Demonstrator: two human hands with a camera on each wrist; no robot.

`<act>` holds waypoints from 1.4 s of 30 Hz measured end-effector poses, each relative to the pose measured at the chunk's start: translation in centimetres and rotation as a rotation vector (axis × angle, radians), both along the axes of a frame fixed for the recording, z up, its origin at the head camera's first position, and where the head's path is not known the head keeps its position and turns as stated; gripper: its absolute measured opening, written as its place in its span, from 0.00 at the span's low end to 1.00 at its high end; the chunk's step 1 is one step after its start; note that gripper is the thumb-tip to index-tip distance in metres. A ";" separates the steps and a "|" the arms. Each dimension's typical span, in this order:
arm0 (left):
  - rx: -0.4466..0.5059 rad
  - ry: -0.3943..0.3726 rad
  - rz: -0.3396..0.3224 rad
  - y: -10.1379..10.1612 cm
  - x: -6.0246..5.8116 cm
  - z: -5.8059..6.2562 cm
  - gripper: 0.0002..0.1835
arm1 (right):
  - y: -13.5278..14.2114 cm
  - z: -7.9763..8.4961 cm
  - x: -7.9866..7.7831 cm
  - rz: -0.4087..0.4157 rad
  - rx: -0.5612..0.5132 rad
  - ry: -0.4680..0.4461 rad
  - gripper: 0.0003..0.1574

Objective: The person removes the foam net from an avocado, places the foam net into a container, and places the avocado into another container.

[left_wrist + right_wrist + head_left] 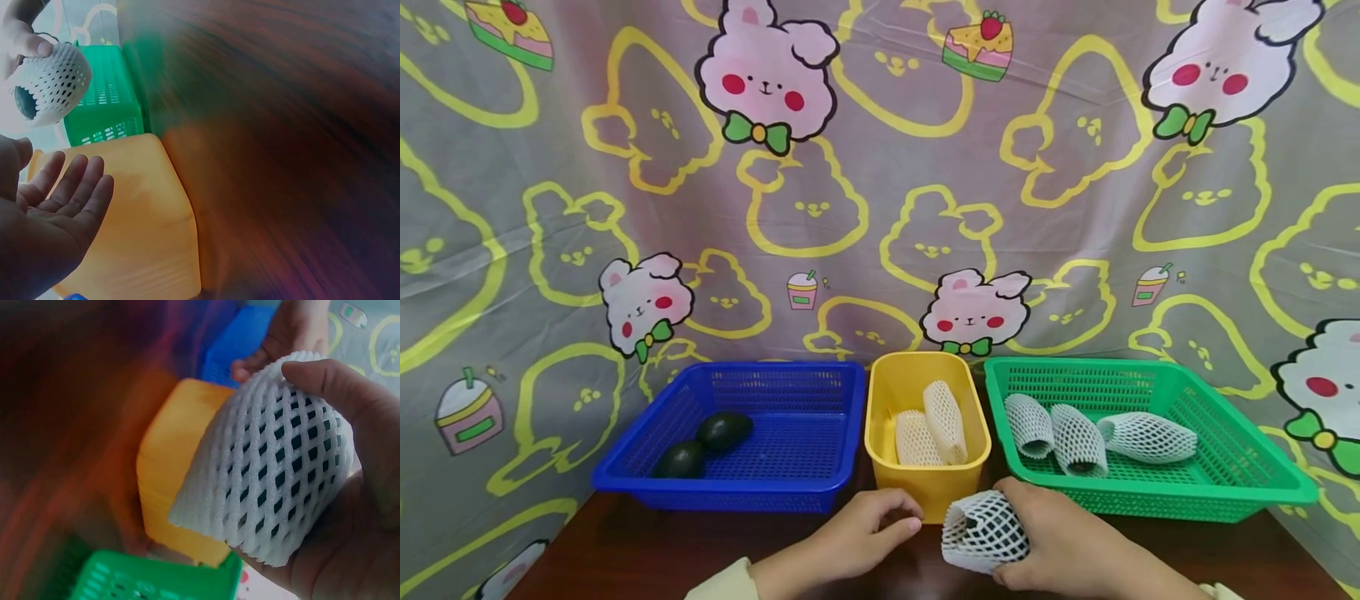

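My right hand (1063, 533) grips an avocado in a white foam net sleeve (985, 532), with the thumb and fingers around it. Dark green skin shows through the mesh in the right wrist view. The sleeve's loose end points toward my left hand (867, 533), which holds nothing. In the left wrist view its fingers (94, 203) are spread and slightly bent. It hovers in front of the yellow bin (925, 487), apart from the sleeve. Two bare avocados (725, 431) lie in the blue basket (730, 498) at left.
Inside the yellow bin are two cream foam net sleeves (944, 421). The green basket (1150, 500) at right holds three white-netted fruits (1150, 437), one with a dark end showing. All three containers stand on a dark wooden table (625, 550) against a patterned curtain (880, 208).
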State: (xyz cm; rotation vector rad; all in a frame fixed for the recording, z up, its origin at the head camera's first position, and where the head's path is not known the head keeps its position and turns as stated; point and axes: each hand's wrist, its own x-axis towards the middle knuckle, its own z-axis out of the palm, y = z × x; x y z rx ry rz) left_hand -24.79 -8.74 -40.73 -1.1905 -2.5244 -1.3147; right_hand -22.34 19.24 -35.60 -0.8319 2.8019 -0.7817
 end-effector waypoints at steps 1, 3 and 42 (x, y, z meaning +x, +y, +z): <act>-0.003 0.019 -0.003 -0.2 0.0 0.0 0.09 | -0.3 -0.2 0.0 -0.002 -0.006 -0.016 0.45; -0.010 0.051 -0.007 -0.6 0.0 -0.2 0.08 | -0.8 -0.6 0.0 -0.015 -0.016 -0.061 0.46; -0.046 -0.040 -0.032 -3.9 0.6 -1.5 0.04 | -5.9 -5.8 -1.4 0.034 0.059 -0.081 0.46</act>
